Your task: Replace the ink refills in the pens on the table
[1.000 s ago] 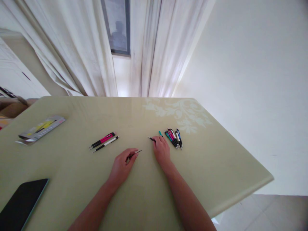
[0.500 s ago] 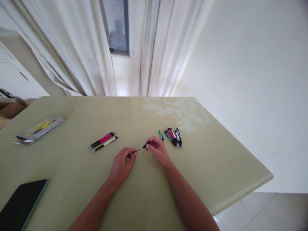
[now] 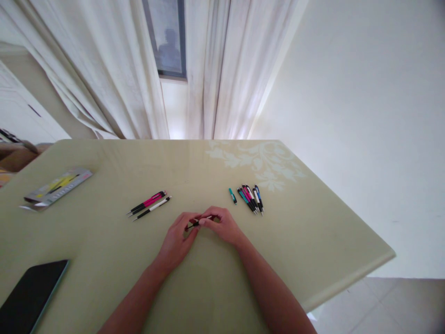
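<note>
My left hand (image 3: 175, 240) pinches a thin dark pen refill (image 3: 189, 227) between thumb and fingers, near the middle of the table. Against it, my right hand (image 3: 225, 226) grips a short black pen barrel (image 3: 196, 224), and the fingertips of both hands meet. The fingers partly hide both parts, so how far the refill sits inside the barrel cannot be made out. Just beyond my right hand lies a teal pen half (image 3: 232, 196) with a dark clip.
Right of the teal half lies a cluster of several pens (image 3: 251, 199). Pink and white pens (image 3: 150, 202) rest left of my hands. Farther left are an open printed package (image 3: 57, 188) and a dark tablet (image 3: 33, 294) on the pale green table (image 3: 306, 241).
My right hand has moved left and down, bringing the black barrel to the refill. My left hand has stayed nearly in place. The parts were apart before and now meet.
</note>
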The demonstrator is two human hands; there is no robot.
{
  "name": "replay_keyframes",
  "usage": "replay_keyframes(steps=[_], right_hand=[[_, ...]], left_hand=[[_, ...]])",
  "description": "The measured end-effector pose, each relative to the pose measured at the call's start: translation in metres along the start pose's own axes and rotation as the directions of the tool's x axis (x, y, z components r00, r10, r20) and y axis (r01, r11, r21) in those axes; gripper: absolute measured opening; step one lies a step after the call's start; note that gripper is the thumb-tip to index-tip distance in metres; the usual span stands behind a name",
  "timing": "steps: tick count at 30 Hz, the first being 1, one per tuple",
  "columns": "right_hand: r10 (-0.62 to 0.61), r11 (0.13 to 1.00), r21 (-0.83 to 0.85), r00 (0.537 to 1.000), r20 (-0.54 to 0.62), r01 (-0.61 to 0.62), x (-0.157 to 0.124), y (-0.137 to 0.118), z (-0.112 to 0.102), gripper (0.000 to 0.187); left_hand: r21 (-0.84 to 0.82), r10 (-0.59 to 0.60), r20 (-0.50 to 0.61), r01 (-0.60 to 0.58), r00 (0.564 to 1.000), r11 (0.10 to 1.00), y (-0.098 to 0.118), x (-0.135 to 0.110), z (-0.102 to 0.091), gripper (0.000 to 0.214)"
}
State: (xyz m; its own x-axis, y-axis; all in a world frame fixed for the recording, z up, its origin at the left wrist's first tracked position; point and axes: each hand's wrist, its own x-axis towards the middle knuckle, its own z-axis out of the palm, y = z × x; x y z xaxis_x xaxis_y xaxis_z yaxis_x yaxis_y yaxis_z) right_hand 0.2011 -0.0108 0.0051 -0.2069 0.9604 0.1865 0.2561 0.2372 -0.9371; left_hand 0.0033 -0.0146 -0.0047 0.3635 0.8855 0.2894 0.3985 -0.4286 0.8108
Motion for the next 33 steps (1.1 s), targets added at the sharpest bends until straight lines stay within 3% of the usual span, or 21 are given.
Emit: replay_keyframes(steps=[2,4,7,9,11,19,24,27,30,33], right_hand=[[-0.012,0.993,-0.117,0.990,-0.137,-0.004,0.001,0.003,-0.007,0.025],[-0.044,0.950,-0.305,0.941,-0.336,-0.065,0.002,0.011,-0.018,0.023],[-0.132,0.796,-0.570,0.862,-0.490,-0.203,0.001,0.028,-0.035,0.024],[-0.141,0.716,-0.652,0.864,-0.483,-0.248,0.000,0.036,-0.042,0.022],[-0.107,0.694,-0.673,0.888,-0.447,-0.255,-0.001,0.040,-0.043,0.018],[-0.092,0.924,-0.382,0.966,-0.243,-0.008,0.004,0.027,-0.019,0.026],[-0.119,0.923,-0.382,0.978,-0.169,0.046,0.003,0.018,-0.004,0.027],[-0.134,0.920,-0.386,0.981,-0.138,0.071,0.002,0.014,-0.004,0.026],[-0.180,0.931,-0.343,0.974,-0.137,0.123,0.002,0.009,-0.006,0.025],[-0.232,0.932,-0.318,0.961,-0.150,0.175,0.002,0.004,-0.006,0.026]], left_hand=[[0.000,-0.013,0.007,0.013,1.000,1.000,-0.002,0.000,0.000,0.024],[0.012,-0.030,-0.016,0.030,0.999,0.999,-0.003,0.000,0.001,0.024],[0.027,-0.032,-0.055,0.034,0.998,0.999,-0.004,0.001,0.002,0.021],[0.029,-0.029,-0.079,0.032,0.996,0.999,-0.004,0.001,0.002,0.018],[0.026,-0.037,-0.102,0.040,0.994,0.999,-0.004,0.002,0.003,0.016],[-0.075,-0.110,-0.193,0.097,0.975,0.992,-0.007,0.001,0.001,0.023],[-0.248,-0.230,-0.183,0.181,0.956,0.952,-0.009,-0.001,0.001,0.039],[-0.320,-0.245,-0.219,0.167,0.945,0.933,-0.010,-0.001,0.000,0.050],[-0.351,-0.209,-0.217,0.123,0.954,0.928,-0.012,0.000,-0.001,0.035],[-0.264,-0.141,-0.186,0.089,0.972,0.960,-0.010,0.002,-0.003,0.024]])
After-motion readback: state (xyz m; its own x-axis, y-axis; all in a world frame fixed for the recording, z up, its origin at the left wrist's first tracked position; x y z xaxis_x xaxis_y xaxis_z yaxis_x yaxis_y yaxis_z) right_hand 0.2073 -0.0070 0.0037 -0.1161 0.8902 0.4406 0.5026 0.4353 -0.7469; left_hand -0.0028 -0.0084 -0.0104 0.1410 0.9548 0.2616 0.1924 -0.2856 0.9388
